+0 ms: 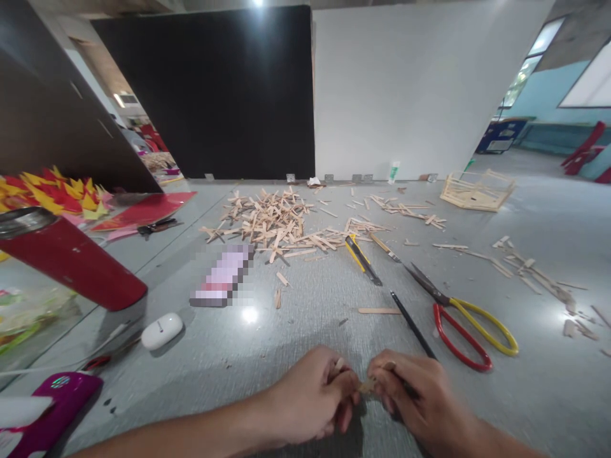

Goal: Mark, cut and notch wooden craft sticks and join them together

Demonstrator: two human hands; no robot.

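Observation:
My left hand (324, 391) is closed near the table's front edge, with a bit of pale wooden craft stick (339, 364) showing among its fingers. Close by on the right, my right hand (414, 392) pinches a small tan piece of wooden craft stick (367, 385) that spans the gap between both hands. Much of what the fingers hold is covered by them. Just beyond my right hand lies a thin black rod (411, 323), and past it a loose craft stick (380, 311). Scissors with red and yellow handles (461, 312) rest to the right.
Beyond my hands are a yellow utility knife (361, 259), a heap of craft sticks (270, 219) and a phone (223, 277). A red tumbler (79, 261) and a white earbud case (163, 331) stand left. A stick-built frame (477, 191) sits far right, before upright boards (405, 89).

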